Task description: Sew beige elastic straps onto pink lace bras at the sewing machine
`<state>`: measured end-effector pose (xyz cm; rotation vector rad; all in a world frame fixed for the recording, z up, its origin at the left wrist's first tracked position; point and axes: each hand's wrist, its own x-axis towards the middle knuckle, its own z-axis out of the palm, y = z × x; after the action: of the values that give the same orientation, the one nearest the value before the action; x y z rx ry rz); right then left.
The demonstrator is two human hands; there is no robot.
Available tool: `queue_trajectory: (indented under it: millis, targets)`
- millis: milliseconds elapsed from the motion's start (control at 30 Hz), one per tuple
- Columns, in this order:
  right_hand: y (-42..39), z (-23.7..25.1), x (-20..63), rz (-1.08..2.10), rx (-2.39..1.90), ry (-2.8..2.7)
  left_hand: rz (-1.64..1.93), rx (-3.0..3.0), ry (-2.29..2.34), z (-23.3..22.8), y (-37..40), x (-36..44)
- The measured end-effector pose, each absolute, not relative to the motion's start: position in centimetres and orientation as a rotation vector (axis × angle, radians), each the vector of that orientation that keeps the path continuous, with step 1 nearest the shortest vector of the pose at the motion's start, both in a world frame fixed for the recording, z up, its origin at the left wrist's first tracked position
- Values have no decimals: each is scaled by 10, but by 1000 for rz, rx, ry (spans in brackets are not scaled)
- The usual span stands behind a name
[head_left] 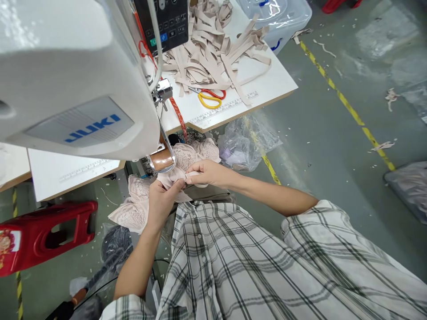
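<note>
Between my hands is a pale pink lace bra (188, 154), its lace parts spreading out to both sides below the sewing machine (80, 89). My left hand (163, 198) pinches the fabric with thumb and fingers at the middle of the garment. Right beside it, my right hand (205, 173) grips the edge of the same piece, fingertips closed together. Both hands are just in front of the machine's needle area, close to the metal guard (168, 155). The needle itself is hidden behind the machine head.
A heap of beige fabric strips (213, 53) and red-and-yellow scissors (211, 98) lie on the white table (276, 84). A clear plastic box (283, 22) stands beyond. On the floor are a red stool (50, 235) at left and a plastic bag (247, 142) at right.
</note>
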<state>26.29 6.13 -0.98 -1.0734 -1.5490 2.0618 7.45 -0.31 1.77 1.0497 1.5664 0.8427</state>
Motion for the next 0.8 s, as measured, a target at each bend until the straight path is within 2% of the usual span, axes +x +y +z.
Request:
queue_trajectory:
  millis: [200,300,400,500,600,667,733,800]
  targets:
    - [57,15,260,1737,-1107,-1745,1053,922,1549,20,-5,88]
    - [59,19,258,1609,-1117,-1829,1040,920,1496,21,-10,80]
    - [68,24,257,1885,-1050,-1718,1058,957,1437,12,-23,69]
    - [85,40,253,2168,-918,-1591,1259,975,1310,1,-40,69]
    - [107,63,243,2254,-748,-1794,1320,1084,1214,0,-48,71]
    - [120,78,234,2034,-675,-2117,1359,1253,1296,7,-44,64]
    - [130,89,225,1616,-699,-2426,1391,1500,1404,13,-36,45]
    - [136,95,218,1266,-789,-2608,1264,1854,1441,16,-24,22]
